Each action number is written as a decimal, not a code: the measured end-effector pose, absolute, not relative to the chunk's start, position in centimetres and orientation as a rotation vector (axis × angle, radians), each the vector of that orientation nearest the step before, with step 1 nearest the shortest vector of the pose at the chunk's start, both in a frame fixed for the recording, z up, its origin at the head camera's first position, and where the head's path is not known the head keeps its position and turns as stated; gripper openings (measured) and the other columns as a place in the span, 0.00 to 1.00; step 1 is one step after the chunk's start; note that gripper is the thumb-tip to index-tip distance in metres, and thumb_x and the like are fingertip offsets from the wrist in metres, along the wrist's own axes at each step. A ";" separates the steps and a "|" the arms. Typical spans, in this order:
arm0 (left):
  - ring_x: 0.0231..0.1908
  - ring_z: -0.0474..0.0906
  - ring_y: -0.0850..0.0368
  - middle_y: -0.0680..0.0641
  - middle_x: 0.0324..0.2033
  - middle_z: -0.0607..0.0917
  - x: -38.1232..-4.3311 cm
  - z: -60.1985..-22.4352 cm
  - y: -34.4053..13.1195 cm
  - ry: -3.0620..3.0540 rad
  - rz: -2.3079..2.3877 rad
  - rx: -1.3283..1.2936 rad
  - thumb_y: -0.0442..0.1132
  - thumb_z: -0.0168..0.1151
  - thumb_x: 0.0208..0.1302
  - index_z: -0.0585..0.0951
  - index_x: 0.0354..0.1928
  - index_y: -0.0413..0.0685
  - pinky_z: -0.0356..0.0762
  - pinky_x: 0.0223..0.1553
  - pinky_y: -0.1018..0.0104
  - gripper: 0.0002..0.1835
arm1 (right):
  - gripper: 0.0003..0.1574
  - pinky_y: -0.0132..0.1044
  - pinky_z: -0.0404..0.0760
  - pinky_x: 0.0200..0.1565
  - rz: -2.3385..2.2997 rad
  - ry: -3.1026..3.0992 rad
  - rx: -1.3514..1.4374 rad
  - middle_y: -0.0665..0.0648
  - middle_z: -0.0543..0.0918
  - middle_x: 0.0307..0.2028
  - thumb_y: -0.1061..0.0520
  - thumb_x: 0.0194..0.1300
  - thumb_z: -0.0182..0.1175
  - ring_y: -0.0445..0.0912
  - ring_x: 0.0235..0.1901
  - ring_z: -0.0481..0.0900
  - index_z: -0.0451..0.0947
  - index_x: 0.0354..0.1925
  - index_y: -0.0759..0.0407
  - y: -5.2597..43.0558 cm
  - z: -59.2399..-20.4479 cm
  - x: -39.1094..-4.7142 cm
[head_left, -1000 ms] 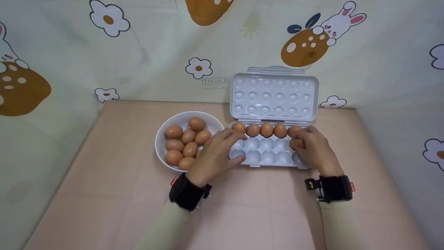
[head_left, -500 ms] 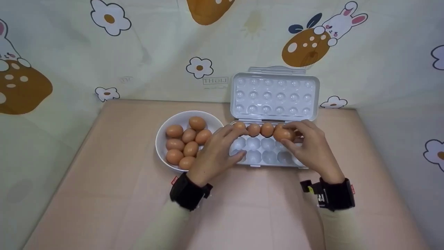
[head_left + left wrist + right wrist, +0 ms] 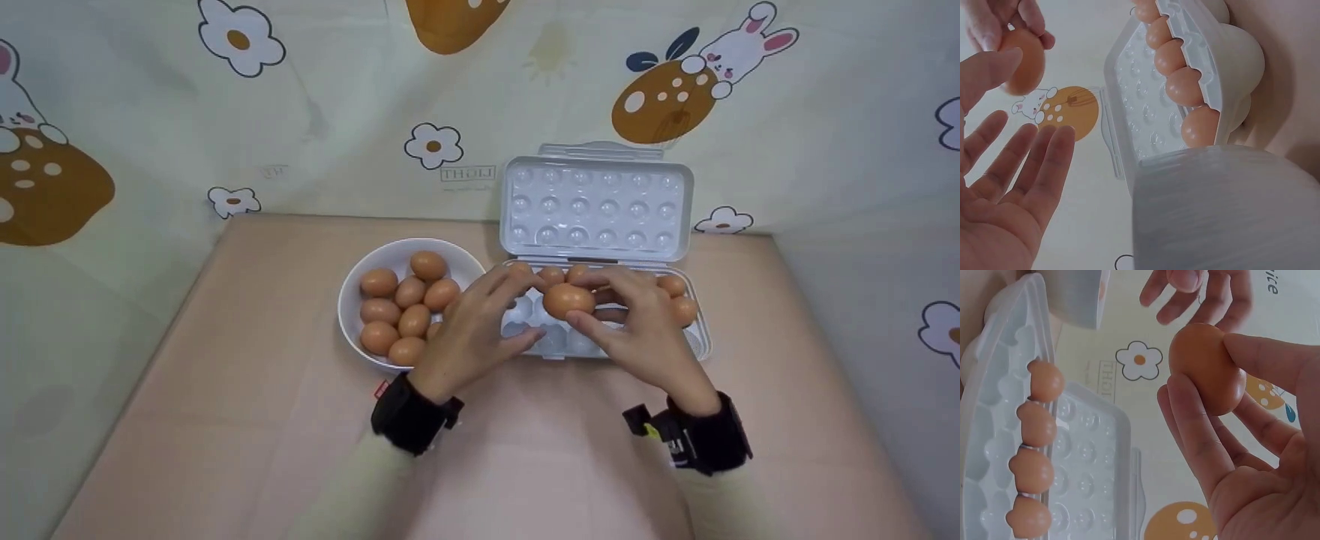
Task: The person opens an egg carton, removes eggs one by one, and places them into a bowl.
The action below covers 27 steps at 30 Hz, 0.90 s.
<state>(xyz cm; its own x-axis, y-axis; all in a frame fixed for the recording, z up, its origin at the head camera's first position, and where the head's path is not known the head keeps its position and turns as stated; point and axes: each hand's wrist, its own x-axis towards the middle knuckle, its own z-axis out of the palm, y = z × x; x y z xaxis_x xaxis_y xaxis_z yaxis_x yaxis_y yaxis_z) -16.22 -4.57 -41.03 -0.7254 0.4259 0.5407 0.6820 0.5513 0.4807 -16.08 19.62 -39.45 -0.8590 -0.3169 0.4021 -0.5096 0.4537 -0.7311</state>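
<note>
The carton's [image 3: 592, 217] back row [image 3: 551, 275] seems filled, visible front pockets [image 3: 553, 337] bare; above it the right hand [image 3: 637, 326] pinches an egg [image 3: 568, 301], the left hand's [image 3: 472, 326] grip apart, more eggs [image 3: 380, 310] in the bowl [image 3: 346, 292] left of it.

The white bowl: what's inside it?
Inside the white bowl are brown eggs; in the head view at least eight show nearly whole. The left hand hides the bowl's right part, and whatever lies beneath the visible eggs is covered too.
</note>
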 end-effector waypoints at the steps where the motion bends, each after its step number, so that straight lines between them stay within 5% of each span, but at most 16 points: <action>1: 0.54 0.83 0.55 0.52 0.59 0.80 -16.2 -41.0 -4.5 -2.426 -0.985 -0.910 0.41 0.81 0.60 0.77 0.63 0.53 0.83 0.54 0.70 0.31 | 0.27 0.34 0.88 0.47 1.387 -2.486 0.730 0.55 0.85 0.56 0.61 0.63 0.77 0.48 0.49 0.89 0.82 0.59 0.60 19.4 -39.5 -16.0; 27: 0.53 0.79 0.59 0.49 0.54 0.82 -16.3 -40.3 -5.2 -2.398 -1.073 -0.954 0.38 0.79 0.63 0.80 0.58 0.48 0.80 0.58 0.71 0.24 | 0.24 0.38 0.88 0.51 1.576 -2.453 0.810 0.53 0.84 0.55 0.64 0.66 0.74 0.49 0.54 0.88 0.81 0.59 0.61 17.9 -39.5 -15.4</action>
